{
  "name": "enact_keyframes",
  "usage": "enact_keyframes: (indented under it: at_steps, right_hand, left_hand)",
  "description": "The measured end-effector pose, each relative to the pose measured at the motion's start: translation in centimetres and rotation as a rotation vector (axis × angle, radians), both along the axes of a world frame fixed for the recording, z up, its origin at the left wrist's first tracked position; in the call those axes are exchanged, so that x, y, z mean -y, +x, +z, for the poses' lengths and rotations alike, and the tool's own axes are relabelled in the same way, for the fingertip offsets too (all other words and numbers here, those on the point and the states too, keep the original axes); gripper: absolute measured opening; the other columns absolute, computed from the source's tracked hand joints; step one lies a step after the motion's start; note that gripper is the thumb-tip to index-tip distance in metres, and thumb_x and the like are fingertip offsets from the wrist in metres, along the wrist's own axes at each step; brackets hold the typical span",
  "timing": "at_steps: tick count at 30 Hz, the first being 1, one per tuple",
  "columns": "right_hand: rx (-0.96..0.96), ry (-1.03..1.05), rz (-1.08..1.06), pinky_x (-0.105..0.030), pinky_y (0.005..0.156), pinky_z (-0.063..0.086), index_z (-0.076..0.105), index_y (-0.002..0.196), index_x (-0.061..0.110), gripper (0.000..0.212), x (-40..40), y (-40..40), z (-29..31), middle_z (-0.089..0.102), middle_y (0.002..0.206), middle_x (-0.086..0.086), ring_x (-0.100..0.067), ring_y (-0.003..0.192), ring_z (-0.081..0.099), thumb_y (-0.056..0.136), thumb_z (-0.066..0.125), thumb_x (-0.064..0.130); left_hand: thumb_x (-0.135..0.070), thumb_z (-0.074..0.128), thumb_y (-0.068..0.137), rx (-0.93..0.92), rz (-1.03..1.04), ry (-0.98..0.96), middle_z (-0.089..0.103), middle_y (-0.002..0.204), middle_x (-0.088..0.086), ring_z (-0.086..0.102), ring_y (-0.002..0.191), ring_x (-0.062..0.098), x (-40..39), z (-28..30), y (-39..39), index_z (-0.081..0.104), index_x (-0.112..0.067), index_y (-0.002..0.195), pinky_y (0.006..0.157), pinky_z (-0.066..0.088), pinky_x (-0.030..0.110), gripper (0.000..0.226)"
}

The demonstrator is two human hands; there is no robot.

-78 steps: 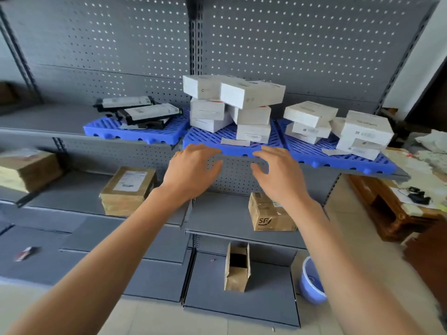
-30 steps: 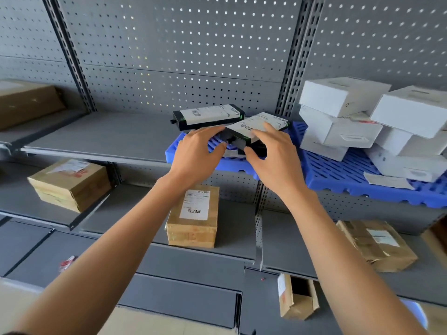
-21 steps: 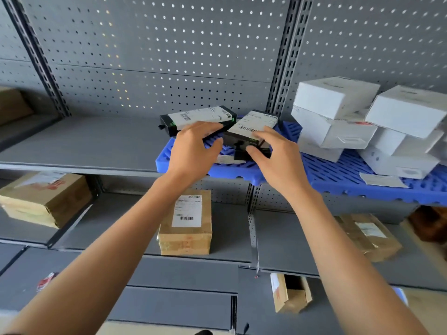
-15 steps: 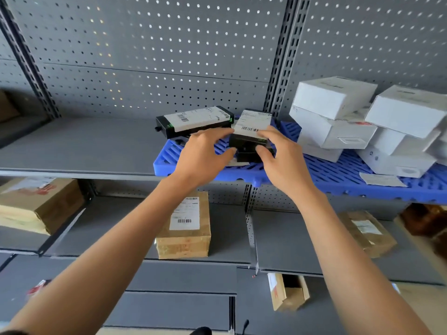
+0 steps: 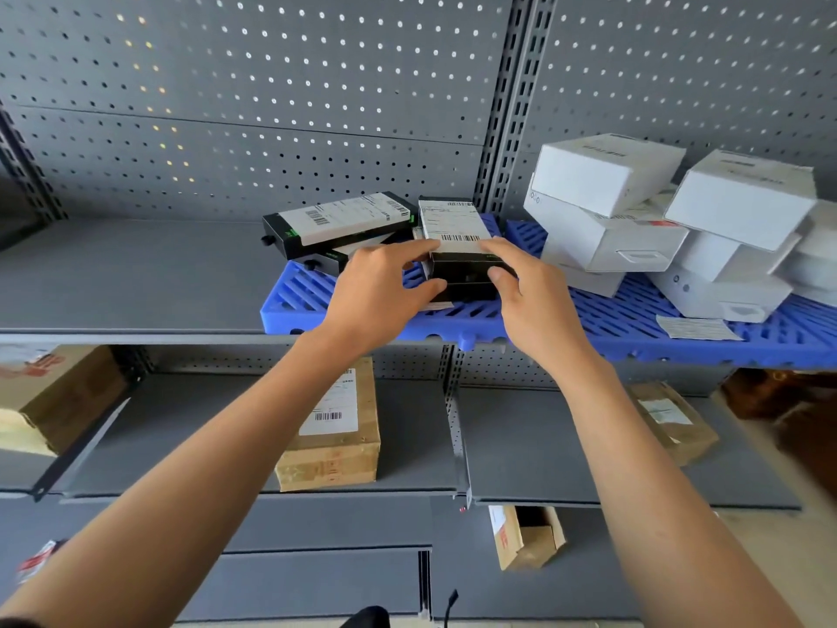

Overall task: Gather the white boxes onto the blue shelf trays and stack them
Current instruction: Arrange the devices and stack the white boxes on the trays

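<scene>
At frame centre, the left hand [image 5: 378, 292] and right hand [image 5: 530, 294] gripped the black white-labelled box [image 5: 457, 247] on the blue slatted plastic tray [image 5: 299, 301], now squared from its earlier skew; bare grey metal shelf [image 5: 136, 274] lay left, stacked white cardboard boxes [image 5: 634, 210] right.

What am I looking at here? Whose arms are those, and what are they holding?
There is no machine here. The camera sits on a person's head and looks forward and down, so you see that person's own two arms reaching out. The left hand and the right hand hold a small pile of black boxes with white labels, one hand on each side. The pile sits on a blue tray on a grey shelf. Behind the left hand lie more black boxes. To the right are stacked white boxes on another blue tray. On the shelf below sit brown cardboard boxes.
</scene>
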State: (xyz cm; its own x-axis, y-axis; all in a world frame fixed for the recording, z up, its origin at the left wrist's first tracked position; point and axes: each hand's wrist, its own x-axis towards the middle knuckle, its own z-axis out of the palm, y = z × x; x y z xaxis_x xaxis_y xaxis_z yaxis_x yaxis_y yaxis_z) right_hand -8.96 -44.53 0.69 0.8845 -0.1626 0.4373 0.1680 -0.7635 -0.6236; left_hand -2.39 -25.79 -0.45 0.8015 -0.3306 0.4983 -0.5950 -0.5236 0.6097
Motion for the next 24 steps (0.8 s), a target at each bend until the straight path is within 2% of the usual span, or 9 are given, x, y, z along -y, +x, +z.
enact_keyframes:
  at_steps: [3,7,9,11,13,15,18,20,24]
  right_hand:
    - [0.009,0.014,0.006,-0.028,0.083,0.051,0.056,0.142,0.02,0.04,0.0,-0.1,0.0,0.063,0.132,-0.003,-0.016,0.095,0.059,0.105,0.046,0.007]
    - [0.013,0.006,0.014,-0.024,0.075,0.049,0.054,0.143,0.02,0.04,0.2,-0.1,-0.2,0.061,0.125,0.009,-0.022,0.091,0.06,0.105,0.046,0.01]
    - [-0.008,0.016,0.01,-0.029,0.07,0.051,0.052,0.146,0.023,0.043,0.4,0.0,-0.3,0.068,0.11,0.004,-0.023,0.082,0.063,0.104,0.049,0.014]
    - [-0.019,0.019,-0.009,-0.012,0.068,0.049,0.048,0.148,0.024,0.049,0.4,0.0,-0.5,0.068,0.106,0.002,-0.007,0.08,0.063,0.101,0.056,0.018]
    - [-0.014,0.019,-0.021,-0.007,0.077,0.048,0.047,0.149,0.025,0.053,0.1,0.1,-0.8,0.067,0.116,0.002,-0.003,0.085,0.063,0.098,0.061,0.021]
    - [0.0,0.032,-0.027,-0.027,0.084,0.057,0.049,0.148,0.026,0.053,0.0,0.1,-1.1,0.07,0.117,-0.003,-0.015,0.091,0.069,0.097,0.062,0.02]
    - [0.014,0.032,-0.028,-0.05,0.079,0.057,0.051,0.146,0.026,0.051,0.1,0.3,-1.6,0.073,0.103,-0.015,-0.036,0.093,0.068,0.098,0.061,0.015]
    - [0.02,0.041,-0.021,-0.051,0.076,0.056,0.052,0.146,0.025,0.05,0.2,0.4,-1.6,0.072,0.099,-0.016,-0.038,0.09,0.067,0.099,0.061,0.013]
    - [0.047,0.056,-0.026,-0.039,0.074,0.05,0.054,0.145,0.02,0.048,0.6,0.3,-1.3,0.068,0.092,-0.003,-0.033,0.083,0.066,0.098,0.061,0.01]
  left_hand:
    - [-0.032,0.075,0.089,-0.013,0.002,-0.021,0.074,0.114,-0.002,0.069,0.095,0.024,-0.1,-0.2,0.1,0.064,-0.028,0.136,0.089,0.056,0.04,0.048]
    - [-0.022,0.077,0.089,-0.065,-0.008,-0.093,0.076,0.104,-0.004,0.069,0.074,0.033,0.0,-0.3,0.1,0.067,-0.028,0.132,0.08,0.059,0.037,0.045]
    - [-0.018,0.077,0.088,-0.073,-0.015,-0.121,0.076,0.104,-0.002,0.072,0.076,0.023,0.1,-0.2,0.0,0.069,-0.026,0.13,0.084,0.06,0.034,0.044]
    - [-0.015,0.078,0.087,-0.082,-0.029,-0.129,0.076,0.103,-0.001,0.072,0.084,0.013,0.1,-0.1,-0.1,0.069,-0.026,0.13,0.09,0.058,0.029,0.045]
    - [-0.013,0.079,0.086,-0.105,-0.039,-0.149,0.076,0.104,-0.001,0.072,0.09,0.007,0.1,0.1,-0.2,0.07,-0.025,0.129,0.092,0.056,0.025,0.046]
    - [-0.012,0.079,0.085,-0.13,-0.037,-0.176,0.076,0.103,-0.003,0.071,0.091,0.004,0.2,0.2,-0.4,0.07,-0.024,0.128,0.092,0.055,0.019,0.046]
    - [-0.01,0.079,0.085,-0.141,-0.029,-0.19,0.076,0.103,-0.003,0.071,0.092,0.003,0.3,0.4,-0.6,0.071,-0.023,0.127,0.09,0.053,0.014,0.045]
    - [-0.009,0.079,0.086,-0.133,-0.02,-0.206,0.076,0.103,-0.002,0.071,0.094,0.002,0.4,0.5,-0.6,0.071,-0.024,0.126,0.091,0.054,0.017,0.044]
    - [-0.007,0.079,0.085,-0.133,-0.018,-0.243,0.076,0.106,-0.003,0.071,0.097,0.001,1.1,0.7,-0.5,0.072,-0.024,0.125,0.095,0.055,0.021,0.043]
